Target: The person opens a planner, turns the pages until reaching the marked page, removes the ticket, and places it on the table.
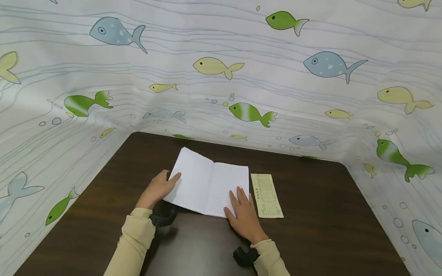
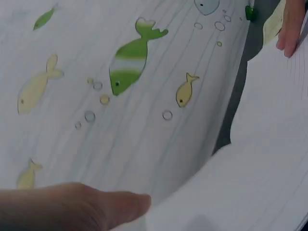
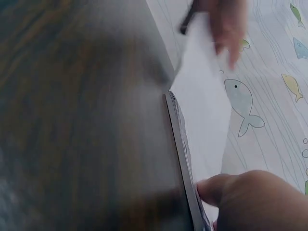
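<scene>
An open notebook [image 1: 226, 184] with white ruled pages lies on the dark table, its left half raised and tilted. At that half's outer edge, my left hand [image 1: 159, 189] pinches the notebook, thumb on top of the page and the other fingers hidden beneath. The left thumb [image 2: 127, 208] also shows at the paper's edge in the left wrist view. My right hand [image 1: 246, 218] rests on the lower right page with fingers spread and fairly straight. In the right wrist view, the right thumb [image 3: 211, 188] touches the page near the notebook's lower edge.
A narrow pale green printed slip [image 1: 267, 195] lies right of the notebook. The dark wood table [image 1: 321, 214] is bounded by a white fish-patterned sheet [image 1: 193, 103] at the back and sides. Both wrists wear black devices, one at the left sleeve [image 1: 136, 237].
</scene>
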Available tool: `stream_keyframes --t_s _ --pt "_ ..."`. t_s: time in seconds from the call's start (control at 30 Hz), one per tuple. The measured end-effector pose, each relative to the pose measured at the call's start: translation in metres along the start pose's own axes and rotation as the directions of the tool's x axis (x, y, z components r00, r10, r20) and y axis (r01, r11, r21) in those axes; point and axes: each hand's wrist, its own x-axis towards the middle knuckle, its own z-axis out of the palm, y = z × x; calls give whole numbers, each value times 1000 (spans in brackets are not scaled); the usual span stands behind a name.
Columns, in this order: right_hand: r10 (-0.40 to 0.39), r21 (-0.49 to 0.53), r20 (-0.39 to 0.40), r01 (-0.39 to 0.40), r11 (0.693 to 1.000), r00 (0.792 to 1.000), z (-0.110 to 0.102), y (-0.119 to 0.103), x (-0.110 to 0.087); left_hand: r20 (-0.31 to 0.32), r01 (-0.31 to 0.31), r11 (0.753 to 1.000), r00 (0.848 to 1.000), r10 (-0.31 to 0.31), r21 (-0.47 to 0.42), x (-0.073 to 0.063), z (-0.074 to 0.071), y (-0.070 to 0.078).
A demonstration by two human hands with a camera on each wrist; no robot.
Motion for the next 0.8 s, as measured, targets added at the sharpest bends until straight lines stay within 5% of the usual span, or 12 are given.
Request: stream_keyframes --t_s 0.07,0.17,0.3,0.47,0.63,0.8 --pt "39 68 -9 -38 997 999 0 -2 0 -30 -105 993 994 103 -57 -10 6 17" --pt "129 245 -48 -114 963 990 -2 -2 0 -61 -266 960 963 262 -82 -21 30 44" --pt "217 449 -141 -133 883 966 -5 0 2 46 -378 925 925 377 37 -26 77 54" --pt "266 394 -213 -167 904 940 -7 6 0 190 -443 871 893 408 212 -27 113 37" --pt "317 294 -200 -251 922 927 -10 19 -2 176 -447 864 893 415 232 -29 119 31" --pt "391 336 -190 -315 888 900 -19 31 -3 180 -449 849 893 413 279 -29 121 30"
